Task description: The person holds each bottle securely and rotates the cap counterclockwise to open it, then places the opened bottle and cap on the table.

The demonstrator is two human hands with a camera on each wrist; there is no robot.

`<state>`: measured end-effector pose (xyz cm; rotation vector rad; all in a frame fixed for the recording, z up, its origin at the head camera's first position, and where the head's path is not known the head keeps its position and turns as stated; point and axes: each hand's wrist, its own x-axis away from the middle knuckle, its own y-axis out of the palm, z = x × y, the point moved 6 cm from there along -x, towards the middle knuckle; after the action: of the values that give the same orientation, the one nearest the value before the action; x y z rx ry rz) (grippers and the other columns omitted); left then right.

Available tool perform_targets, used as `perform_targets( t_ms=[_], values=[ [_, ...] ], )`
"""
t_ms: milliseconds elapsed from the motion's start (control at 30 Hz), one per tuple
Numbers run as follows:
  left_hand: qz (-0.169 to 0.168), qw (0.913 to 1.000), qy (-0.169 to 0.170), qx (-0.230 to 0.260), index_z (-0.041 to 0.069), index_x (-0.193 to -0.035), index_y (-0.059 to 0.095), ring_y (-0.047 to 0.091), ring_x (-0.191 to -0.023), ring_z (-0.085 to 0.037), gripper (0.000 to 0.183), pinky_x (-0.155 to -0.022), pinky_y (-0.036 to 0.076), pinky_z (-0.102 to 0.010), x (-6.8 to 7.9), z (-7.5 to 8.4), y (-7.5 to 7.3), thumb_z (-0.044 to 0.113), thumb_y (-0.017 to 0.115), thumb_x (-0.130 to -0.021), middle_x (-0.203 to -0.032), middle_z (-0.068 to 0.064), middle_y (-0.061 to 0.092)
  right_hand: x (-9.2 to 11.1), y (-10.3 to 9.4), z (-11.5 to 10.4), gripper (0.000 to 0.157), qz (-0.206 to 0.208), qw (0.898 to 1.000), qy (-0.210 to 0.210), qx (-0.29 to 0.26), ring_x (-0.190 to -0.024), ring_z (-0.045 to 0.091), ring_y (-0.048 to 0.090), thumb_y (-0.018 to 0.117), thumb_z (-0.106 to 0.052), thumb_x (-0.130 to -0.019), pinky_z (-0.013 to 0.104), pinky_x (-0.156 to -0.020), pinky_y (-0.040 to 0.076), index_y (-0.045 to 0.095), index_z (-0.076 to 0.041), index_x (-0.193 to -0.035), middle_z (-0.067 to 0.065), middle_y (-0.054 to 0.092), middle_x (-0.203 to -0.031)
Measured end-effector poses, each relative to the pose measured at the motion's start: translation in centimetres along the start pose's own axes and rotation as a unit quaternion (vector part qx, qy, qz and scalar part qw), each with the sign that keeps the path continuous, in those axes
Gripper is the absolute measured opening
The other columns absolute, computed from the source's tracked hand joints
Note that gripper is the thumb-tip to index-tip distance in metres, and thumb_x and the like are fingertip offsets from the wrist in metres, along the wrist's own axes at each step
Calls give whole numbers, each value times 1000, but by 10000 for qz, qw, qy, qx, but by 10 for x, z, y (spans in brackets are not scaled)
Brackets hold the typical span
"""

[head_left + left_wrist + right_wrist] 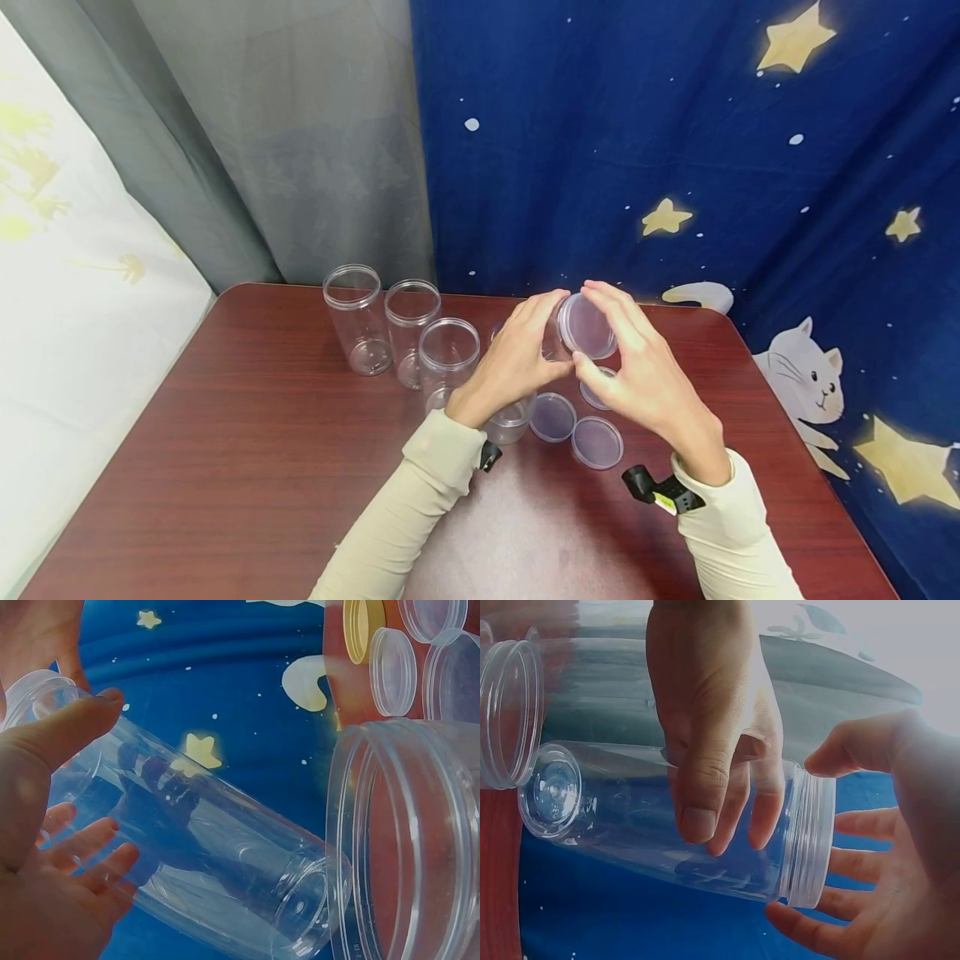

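A tall clear plastic jar (622, 799) is held tilted in the air above the table, its base pointing away from me. My left hand (513, 354) grips it round the body, thumb on one side and fingers on the other. A clear lid (588, 325) sits over the jar's mouth. Around the rim of that lid curl the thumb and fingers of my right hand (652, 379). In the left wrist view the jar's body (232, 855) shows see-through, with nothing inside.
Open clear jars (352, 321) stand left of my hands, one (508, 429) partly behind my left wrist. Loose clear lids (552, 417) lie on the brown table (247, 467) below my hands. A gold-coloured lid (365, 630) shows in the left wrist view. Curtains (562, 167) hang behind.
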<state>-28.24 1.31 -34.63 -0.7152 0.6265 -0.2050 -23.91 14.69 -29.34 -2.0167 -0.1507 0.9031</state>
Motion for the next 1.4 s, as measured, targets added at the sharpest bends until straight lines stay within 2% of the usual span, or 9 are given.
perform_targets(
  t_ms=[133,300,433,533,733,1000,1400],
  values=[
    [-17,10000,-9,13,10,-146,42,46,-132,-23,85,-108,43,-40,0,0,0,25,86,-75,-144,-8,50,0,1,0,75,-71,10000,6,45,-140,25,41,74,-15,-79,47,-105,45,43,-10,-147,5,39,-156],
    [32,10000,10,-11,10,-146,42,47,-131,-24,85,-108,43,-41,1,0,-1,28,86,-75,-143,-8,50,0,2,1,80,-45,9997,7,243,-144,29,35,80,-30,-78,55,-107,40,44,-14,-148,5,34,-159],
    [43,10000,32,-37,11,-146,43,47,-131,-24,85,-109,42,-41,1,1,-1,31,85,-75,-143,-8,51,0,1,1,84,226,9986,66,478,-141,31,40,83,-39,-75,55,-105,42,47,-11,-146,9,40,-155],
    [30,10000,27,-44,10,-146,43,47,-131,-24,83,-110,41,-41,1,1,-1,30,84,-76,-143,-8,50,1,-1,2,85,407,9970,235,613,-135,30,46,83,-43,-74,53,-99,47,49,-9,-144,11,45,-149],
    [13,10000,32,-83,10,-146,43,46,-132,-24,82,-112,38,-40,0,2,0,27,83,-76,-143,-7,50,1,-2,5,87,460,9945,623,705,-122,31,55,84,-49,-73,53,-88,53,50,-10,-143,13,50,-141],
    [-9,9999,-3,-101,10,-146,43,46,-132,-24,82,-112,39,-41,0,2,-1,26,82,-76,-144,-7,50,1,-2,5,82,407,9942,662,743,-117,29,57,84,-48,-74,51,-84,55,53,-10,-140,12,55,-133],
    [-10,10000,-23,-91,10,-146,43,45,-133,-25,82,-113,38,-41,1,1,-1,25,83,-76,-144,-7,50,1,-1,4,74,390,9957,481,696,-118,30,57,82,-37,-78,51,-85,55,53,-7,-139,14,55,-134]
  ],
)
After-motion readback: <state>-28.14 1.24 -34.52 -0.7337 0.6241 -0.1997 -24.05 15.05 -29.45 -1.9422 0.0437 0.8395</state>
